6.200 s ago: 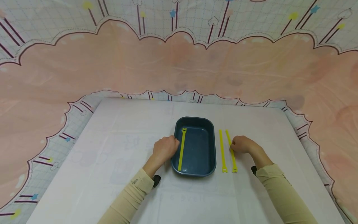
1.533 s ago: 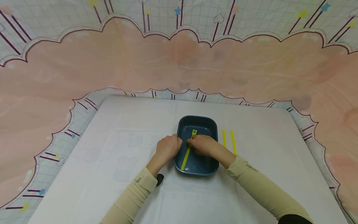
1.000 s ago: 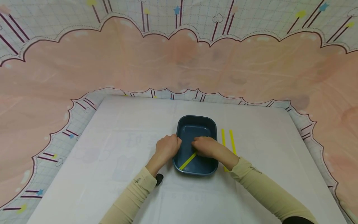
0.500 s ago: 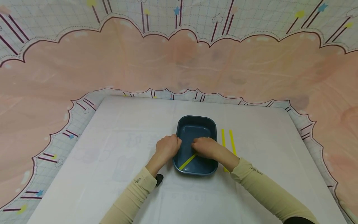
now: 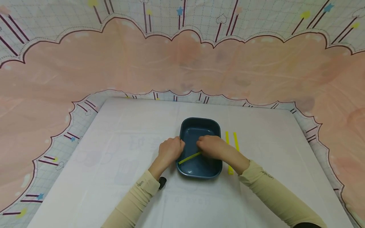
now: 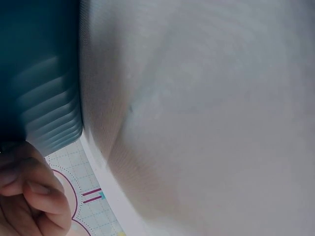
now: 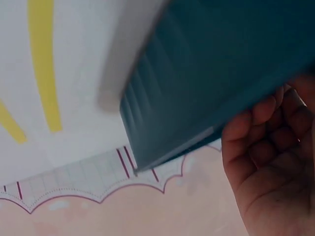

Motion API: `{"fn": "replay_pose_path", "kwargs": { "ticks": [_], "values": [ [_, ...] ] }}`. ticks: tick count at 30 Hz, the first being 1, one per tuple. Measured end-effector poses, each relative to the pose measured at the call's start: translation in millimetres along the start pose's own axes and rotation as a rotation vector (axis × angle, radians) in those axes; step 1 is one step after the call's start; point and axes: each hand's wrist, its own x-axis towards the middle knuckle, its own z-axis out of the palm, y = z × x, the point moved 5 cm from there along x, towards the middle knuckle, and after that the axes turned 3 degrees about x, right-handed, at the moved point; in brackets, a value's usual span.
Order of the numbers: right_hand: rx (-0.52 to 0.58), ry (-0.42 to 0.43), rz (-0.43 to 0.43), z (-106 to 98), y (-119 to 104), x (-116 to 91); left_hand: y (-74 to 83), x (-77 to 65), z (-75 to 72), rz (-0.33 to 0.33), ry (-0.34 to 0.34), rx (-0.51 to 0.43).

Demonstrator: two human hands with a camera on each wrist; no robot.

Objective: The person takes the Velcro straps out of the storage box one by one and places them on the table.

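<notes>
A dark blue rectangular tray [image 5: 190, 129] stands on the white table. My left hand [image 5: 171, 149] grips its left rim, the fingers curled there; the left wrist view shows the tray's ribbed side [image 6: 49, 98] just above those fingers [image 6: 47, 196]. Inside the tray, my right hand [image 5: 211, 147] pinches a flat yellow cable tie [image 5: 189, 157], whose free end slants down to the left wall. The tie's other end is hidden under the hand. In the right wrist view the curled fingers [image 7: 238, 130] overlap the tray's rim, and the tie is out of sight.
Two more yellow cable ties, an inner one [image 5: 227, 136] and an outer one [image 5: 235, 141], lie side by side to the right of the tray. The right forearm partly covers them. A patterned peach and white cloth [image 5: 182, 69] rises behind the table.
Over the last seconds my right hand left the ties on the table and took hold of the one in the tray. That tie has swung from near upright to a flatter slant. My left hand stays.
</notes>
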Motion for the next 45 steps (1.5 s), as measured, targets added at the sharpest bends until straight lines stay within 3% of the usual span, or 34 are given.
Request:
{"fn": "replay_pose_path", "kwargs": {
  "ticks": [4, 10, 20, 27, 45],
  "values": [
    [0.027, 0.003, 0.035, -10.5, 2.7, -4.3, 0.3, 0.6, 0.0, -0.007, -0.006, 0.000],
    [0.034, 0.076, 0.051, -21.9, 7.3, -13.8, 0.3, 1.0, -0.6, -0.011, -0.004, -0.001],
    [0.010, 0.096, 0.071, -22.1, 11.4, -23.8, 0.0, 2.2, -1.0, -0.018, -0.011, 0.010],
    [0.055, 0.150, 0.098, -26.6, 18.7, -32.4, -0.1, 1.3, -1.5, -0.023, -0.008, 0.009],
    [0.187, 0.225, 0.318, -34.5, 52.7, -60.9, 0.0, 1.6, 0.2, -0.019, -0.007, 0.012]
  ]
}}
